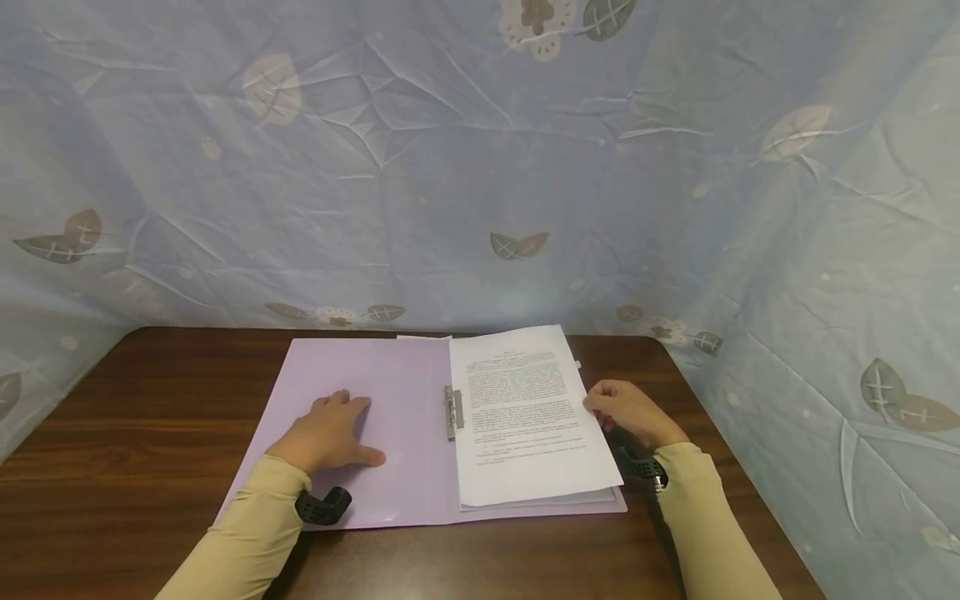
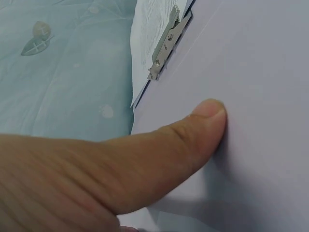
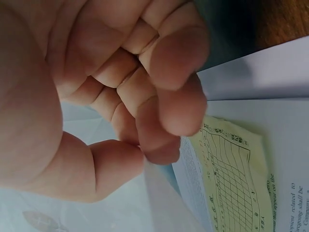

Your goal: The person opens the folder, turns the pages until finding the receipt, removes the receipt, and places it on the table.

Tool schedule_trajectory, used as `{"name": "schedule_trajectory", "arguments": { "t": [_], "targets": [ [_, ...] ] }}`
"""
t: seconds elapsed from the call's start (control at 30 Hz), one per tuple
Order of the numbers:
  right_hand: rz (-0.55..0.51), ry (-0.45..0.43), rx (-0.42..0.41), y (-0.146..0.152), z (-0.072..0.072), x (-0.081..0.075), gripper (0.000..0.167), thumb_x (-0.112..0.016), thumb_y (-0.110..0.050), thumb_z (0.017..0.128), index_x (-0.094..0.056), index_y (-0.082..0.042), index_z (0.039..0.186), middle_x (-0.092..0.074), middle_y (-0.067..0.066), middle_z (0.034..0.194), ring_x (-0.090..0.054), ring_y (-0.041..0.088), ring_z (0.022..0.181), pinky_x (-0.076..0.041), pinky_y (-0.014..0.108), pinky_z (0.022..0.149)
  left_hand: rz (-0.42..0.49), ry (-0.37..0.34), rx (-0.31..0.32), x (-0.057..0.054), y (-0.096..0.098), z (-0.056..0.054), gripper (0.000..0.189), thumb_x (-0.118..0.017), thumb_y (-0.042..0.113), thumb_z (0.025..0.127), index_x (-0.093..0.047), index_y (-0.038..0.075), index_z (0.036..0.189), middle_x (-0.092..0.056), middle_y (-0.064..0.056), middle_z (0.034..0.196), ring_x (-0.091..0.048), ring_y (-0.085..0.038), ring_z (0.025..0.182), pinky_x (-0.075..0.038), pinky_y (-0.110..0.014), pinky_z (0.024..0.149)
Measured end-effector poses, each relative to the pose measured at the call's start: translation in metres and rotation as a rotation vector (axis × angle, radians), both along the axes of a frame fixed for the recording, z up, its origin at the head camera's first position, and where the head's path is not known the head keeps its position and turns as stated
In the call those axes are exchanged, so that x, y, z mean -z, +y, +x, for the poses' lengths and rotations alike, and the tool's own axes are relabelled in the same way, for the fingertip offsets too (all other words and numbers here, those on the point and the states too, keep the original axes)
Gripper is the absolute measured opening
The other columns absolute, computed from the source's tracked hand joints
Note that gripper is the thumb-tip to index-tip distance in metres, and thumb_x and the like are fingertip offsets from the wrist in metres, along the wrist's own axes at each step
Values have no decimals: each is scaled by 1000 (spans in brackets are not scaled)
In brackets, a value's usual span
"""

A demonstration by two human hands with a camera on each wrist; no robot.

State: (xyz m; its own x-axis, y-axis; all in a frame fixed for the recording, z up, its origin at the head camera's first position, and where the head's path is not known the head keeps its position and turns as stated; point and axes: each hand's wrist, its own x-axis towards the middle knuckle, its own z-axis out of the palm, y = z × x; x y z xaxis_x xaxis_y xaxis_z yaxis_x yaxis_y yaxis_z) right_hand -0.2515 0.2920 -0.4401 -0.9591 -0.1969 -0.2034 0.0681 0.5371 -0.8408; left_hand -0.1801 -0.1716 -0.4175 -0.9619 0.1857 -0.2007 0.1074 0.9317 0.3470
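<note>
A lilac folder (image 1: pixel 405 375) lies opened out flat on the table, with a metal clip (image 1: pixel 451 413) along its spine. Printed sheets (image 1: pixel 521 392) lie on its right side, the top one lifted a little at its right edge. My right hand (image 1: pixel 628 410) pinches that edge between thumb and fingers. Under the lifted sheet, the right wrist view shows a yellow slip with a printed grid (image 3: pixel 231 169) on another printed page. With fingers spread, my left hand (image 1: pixel 324 432) rests on the folder's left cover, its thumb extended toward the clip side.
The dark wooden table (image 1: pixel 112 417) extends on both sides of the folder. Patterned cloth (image 1: pixel 420 192) hangs behind the table and along its sides. A black band (image 1: pixel 322 506) is on the left wrist, and another (image 1: pixel 637 462) on the right.
</note>
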Motion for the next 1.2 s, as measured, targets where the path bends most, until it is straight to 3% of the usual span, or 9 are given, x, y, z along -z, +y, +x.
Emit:
{"name": "schedule_trajectory", "arguments": {
  "t": [0.23,0.53,0.8,1.2],
  "targets": [
    [-56,-1,-9,-1,2,-3,13,-62,-13,99,-62,0,94,-51,2,67,-47,15,59,-40,26,52,1,3,-1,1,0,1,102,-89,54,74,-49,-4,148,-35,-41,153,-33,-64,138,-36,-78,102],
    [-49,1,-9,-2,1,-12,13,-61,-14,100,-61,-1,95,-49,2,66,-45,15,58,-37,26,52,4,0,-3,4,0,0,103,-89,55,74,-48,-3,149,-35,-41,153,-33,-64,138,-37,-79,101],
    [-81,26,-53,-12,0,-43,16,-60,-13,99,-58,0,90,-47,4,66,-41,15,56,-34,25,51,-3,-4,-3,-1,1,2,102,-89,54,75,-48,-3,148,-36,-40,152,-34,-63,138,-38,-78,101],
    [-44,105,-62,-40,2,-84,15,-57,-13,98,-54,-2,88,-42,0,60,-36,13,52,-31,26,48,2,4,7,3,-2,1,102,-88,55,75,-48,-4,148,-38,-40,151,-36,-62,138,-39,-78,100]
  ]
}}
